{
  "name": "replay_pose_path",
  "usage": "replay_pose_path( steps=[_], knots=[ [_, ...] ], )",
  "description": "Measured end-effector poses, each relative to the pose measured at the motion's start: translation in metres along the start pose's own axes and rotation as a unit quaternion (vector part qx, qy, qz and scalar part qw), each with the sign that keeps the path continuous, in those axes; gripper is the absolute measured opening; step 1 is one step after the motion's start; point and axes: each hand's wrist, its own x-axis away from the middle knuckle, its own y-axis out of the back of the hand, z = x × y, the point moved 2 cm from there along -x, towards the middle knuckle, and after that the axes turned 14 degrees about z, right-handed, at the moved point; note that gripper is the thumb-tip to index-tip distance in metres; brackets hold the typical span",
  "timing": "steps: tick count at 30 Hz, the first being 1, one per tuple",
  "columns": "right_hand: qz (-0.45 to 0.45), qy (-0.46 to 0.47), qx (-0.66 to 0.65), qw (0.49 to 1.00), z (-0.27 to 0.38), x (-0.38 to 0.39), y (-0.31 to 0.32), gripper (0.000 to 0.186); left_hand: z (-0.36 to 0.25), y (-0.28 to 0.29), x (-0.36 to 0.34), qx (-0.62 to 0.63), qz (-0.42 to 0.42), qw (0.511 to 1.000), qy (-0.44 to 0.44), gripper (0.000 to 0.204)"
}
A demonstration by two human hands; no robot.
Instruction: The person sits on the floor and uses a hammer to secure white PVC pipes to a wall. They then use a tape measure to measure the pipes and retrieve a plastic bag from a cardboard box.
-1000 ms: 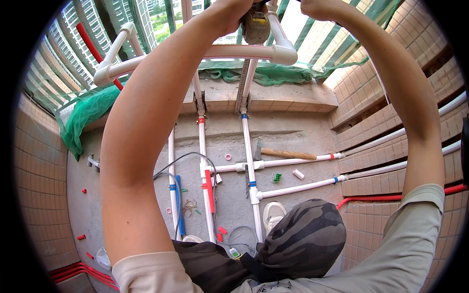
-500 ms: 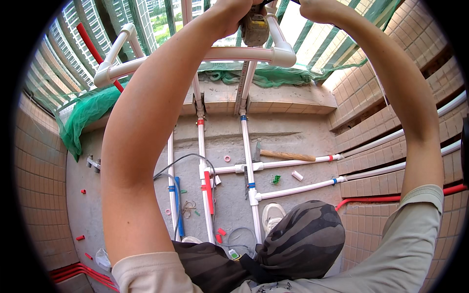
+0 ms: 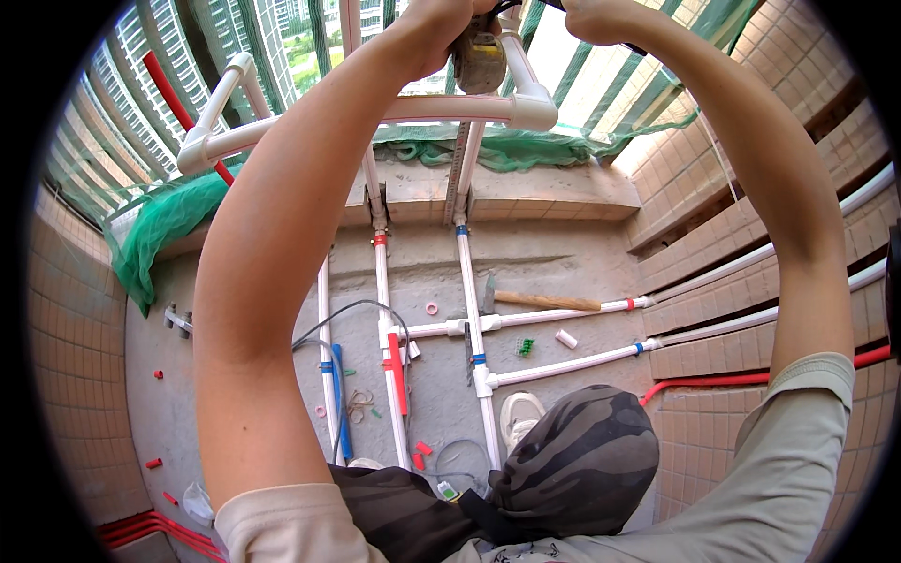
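Observation:
At the top edge my left hand (image 3: 439, 36) is closed at a scuffed yellow and grey tape measure (image 3: 481, 64); its fingertips are cut off by the frame. A measuring blade (image 3: 457, 164) runs down beside an upright white pipe (image 3: 471, 164). To the right, my right hand (image 3: 597, 21) is closed, with something thin and black at its fingers that I cannot make out. Just below the tape measure passes a raised white pipe frame (image 3: 450, 109) with elbow corners, partly hidden by my left forearm.
White pipes (image 3: 477, 300) with tees run along the concrete floor. A hammer (image 3: 544, 300) lies across them. Red and blue tubes, pipe offcuts (image 3: 566, 339) and a grey cable (image 3: 375, 302) lie around. Green netting (image 3: 169, 230) drapes over the ledge and railing; tiled walls stand both sides.
My hands and the tape measure have shifted slightly left and up in the picture. The whole scene has slid a little left too; both hands stay closed.

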Motion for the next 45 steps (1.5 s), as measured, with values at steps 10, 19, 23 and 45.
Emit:
replay_pose_path(
  steps=[10,19,23,45],
  knots=[
    [-0.101,0.097,0.027,0.990,-0.027,-0.037,-0.024,0.025,-0.004,0.016,0.018,-0.105,-0.111,0.988,-0.003,0.034],
    [-0.122,0.074,0.022,0.989,-0.022,-0.021,-0.020,0.029,-0.082,-0.005,0.097,-0.187,-0.149,0.970,-0.045,0.022],
    [-0.113,0.070,0.030,0.991,-0.025,-0.027,-0.018,0.032,-0.112,0.000,0.126,-0.314,-0.172,0.928,0.105,0.023],
    [-0.139,0.057,0.054,0.987,-0.012,-0.025,-0.013,0.027,-0.115,0.001,0.085,-0.804,-0.167,0.571,0.025,0.026]
  ],
)
